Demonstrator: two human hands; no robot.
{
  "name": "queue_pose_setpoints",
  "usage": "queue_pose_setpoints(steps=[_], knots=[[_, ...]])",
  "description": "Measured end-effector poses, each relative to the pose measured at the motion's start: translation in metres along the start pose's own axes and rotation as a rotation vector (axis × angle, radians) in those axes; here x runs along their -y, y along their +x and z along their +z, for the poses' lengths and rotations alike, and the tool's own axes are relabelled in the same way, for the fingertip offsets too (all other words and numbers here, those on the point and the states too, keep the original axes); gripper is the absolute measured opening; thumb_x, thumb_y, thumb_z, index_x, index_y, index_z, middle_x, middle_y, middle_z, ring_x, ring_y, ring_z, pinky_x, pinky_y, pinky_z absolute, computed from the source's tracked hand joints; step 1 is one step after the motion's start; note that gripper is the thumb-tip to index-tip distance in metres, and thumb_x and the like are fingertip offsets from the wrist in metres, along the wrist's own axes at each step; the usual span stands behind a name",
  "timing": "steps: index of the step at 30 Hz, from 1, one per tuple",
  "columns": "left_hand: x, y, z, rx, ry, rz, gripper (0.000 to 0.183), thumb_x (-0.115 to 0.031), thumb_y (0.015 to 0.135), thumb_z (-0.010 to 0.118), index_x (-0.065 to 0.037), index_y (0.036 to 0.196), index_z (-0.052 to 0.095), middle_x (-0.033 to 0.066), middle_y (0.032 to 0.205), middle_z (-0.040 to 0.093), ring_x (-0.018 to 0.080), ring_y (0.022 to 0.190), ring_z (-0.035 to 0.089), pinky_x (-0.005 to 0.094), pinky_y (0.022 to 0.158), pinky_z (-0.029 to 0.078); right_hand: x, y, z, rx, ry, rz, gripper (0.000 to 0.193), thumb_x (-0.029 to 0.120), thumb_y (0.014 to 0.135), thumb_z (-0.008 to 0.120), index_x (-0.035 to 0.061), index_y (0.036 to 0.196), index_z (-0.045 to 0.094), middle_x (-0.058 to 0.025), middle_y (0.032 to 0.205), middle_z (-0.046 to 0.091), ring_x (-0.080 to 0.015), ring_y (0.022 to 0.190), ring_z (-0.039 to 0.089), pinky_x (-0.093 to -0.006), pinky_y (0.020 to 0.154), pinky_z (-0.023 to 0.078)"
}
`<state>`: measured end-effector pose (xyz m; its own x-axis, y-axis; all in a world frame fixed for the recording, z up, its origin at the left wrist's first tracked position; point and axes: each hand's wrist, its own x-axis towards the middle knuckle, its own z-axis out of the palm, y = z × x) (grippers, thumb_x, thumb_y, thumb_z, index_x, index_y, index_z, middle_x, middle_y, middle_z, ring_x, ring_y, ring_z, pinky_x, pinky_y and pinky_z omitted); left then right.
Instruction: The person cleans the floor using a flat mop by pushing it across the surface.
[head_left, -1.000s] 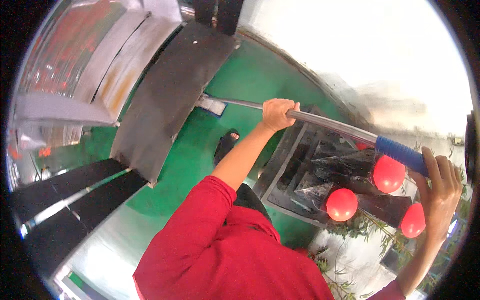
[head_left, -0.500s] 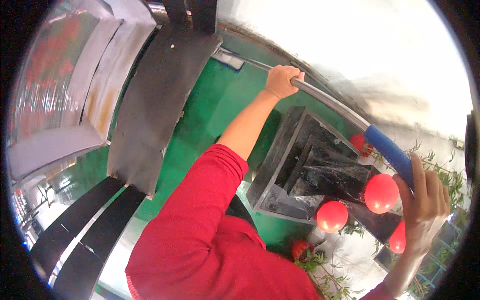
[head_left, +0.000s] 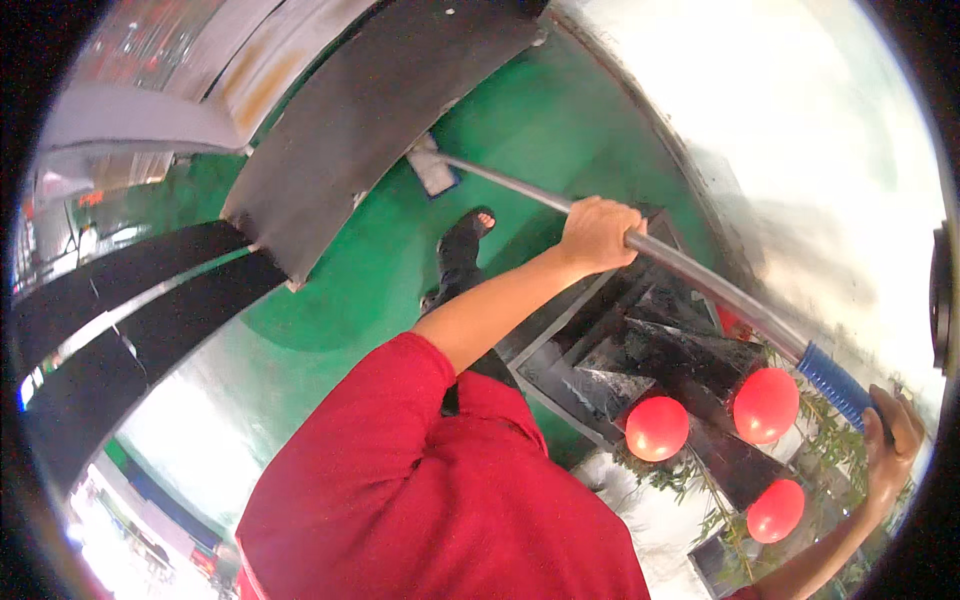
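Note:
A flat mop runs diagonally across the view, with a metal pole point(head_left: 715, 290) and a ribbed blue grip point(head_left: 835, 385) at its near right end. Around the middle of the pole my left hand point(head_left: 600, 235) is closed, its arm stretched forward in a red sleeve. My right hand point(head_left: 895, 445) is closed at the end of the blue grip, fingers curled over it. At the far end, the white, blue-edged mop head point(head_left: 434, 175) lies on the green floor point(head_left: 390, 240), close beside a dark grey panel's edge.
The dark panel point(head_left: 360, 110) borders the floor at left. Under the pole stands a black stepped pedestal point(head_left: 680, 360) with red balloons point(head_left: 657, 428) and leafy plants point(head_left: 715, 510). A pale wall point(head_left: 780, 150) rises at right. My foot point(head_left: 468, 235) is on the floor.
The mop head has shifted nearer along the panel's edge. Both hands have moved right and nearer with the pole. My view has turned, and my foot now shows.

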<state>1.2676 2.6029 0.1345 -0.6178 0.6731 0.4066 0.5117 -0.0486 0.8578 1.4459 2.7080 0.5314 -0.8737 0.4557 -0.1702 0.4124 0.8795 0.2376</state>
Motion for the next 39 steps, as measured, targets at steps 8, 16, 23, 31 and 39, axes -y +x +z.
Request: queue_pose_setpoints(steps=[8, 16, 23, 31, 39], knots=[[0.006, -0.123, -0.080, -0.075, 0.224, -0.143, 0.033, -0.019, 0.072, 0.060, -0.009, 0.049, 0.039, 0.0077, 0.048, 0.044, 0.0274, 0.045, 0.048, 0.0360, 0.046, 0.039, 0.067, 0.017, 0.051, 0.096, 0.295, -0.106, 0.028, 0.021, 0.061, 0.071, 0.0002, 0.078, 0.063, -0.0081, 0.055, 0.050, -0.0203, 0.050, 0.046, -0.0308, 0.050, 0.035], [0.044, -0.179, -0.096, -0.058, 0.462, -0.288, 0.013, -0.011, 0.064, 0.060, -0.011, 0.054, 0.052, 0.0044, 0.050, 0.051, 0.0251, 0.049, 0.053, 0.0349, 0.047, 0.042, 0.103, 0.043, 0.115, -0.039, 0.308, -0.422, 0.015, 0.016, 0.071, 0.065, 0.0022, 0.072, 0.061, -0.0103, 0.058, 0.055, -0.0253, 0.049, 0.053, -0.0351, 0.046, 0.038], [0.009, -0.067, -0.024, -0.273, 0.293, -0.019, 0.028, -0.010, 0.066, 0.060, -0.008, 0.048, 0.039, 0.0058, 0.045, 0.043, 0.0244, 0.043, 0.047, 0.0341, 0.042, 0.035, 0.046, 0.023, 0.043, -0.154, 0.026, -0.169, 0.010, 0.011, 0.074, 0.061, 0.0015, 0.075, 0.060, -0.0091, 0.057, 0.050, -0.0234, 0.050, 0.047, -0.0323, 0.050, 0.035], [0.001, 0.075, 0.106, -0.265, 0.093, 0.162, 0.034, -0.012, 0.070, 0.060, -0.008, 0.047, 0.035, 0.0095, 0.047, 0.041, 0.0288, 0.042, 0.041, 0.0373, 0.042, 0.032, -0.028, 0.009, 0.026, -0.256, -0.231, 0.020, 0.010, 0.008, 0.073, 0.061, 0.0006, 0.079, 0.058, -0.0089, 0.058, 0.047, -0.0230, 0.049, 0.044, -0.0318, 0.048, 0.033], [0.019, 0.217, 0.230, -0.122, -0.076, 0.237, 0.036, -0.018, 0.072, 0.060, -0.008, 0.047, 0.036, 0.0109, 0.047, 0.039, 0.0299, 0.043, 0.040, 0.0389, 0.043, 0.031, -0.146, 0.077, 0.040, -0.257, -0.121, 0.265, 0.007, -0.002, 0.080, 0.051, -0.0043, 0.086, 0.055, -0.0104, 0.075, 0.054, -0.0176, 0.069, 0.051, -0.0263, 0.060, 0.040]])
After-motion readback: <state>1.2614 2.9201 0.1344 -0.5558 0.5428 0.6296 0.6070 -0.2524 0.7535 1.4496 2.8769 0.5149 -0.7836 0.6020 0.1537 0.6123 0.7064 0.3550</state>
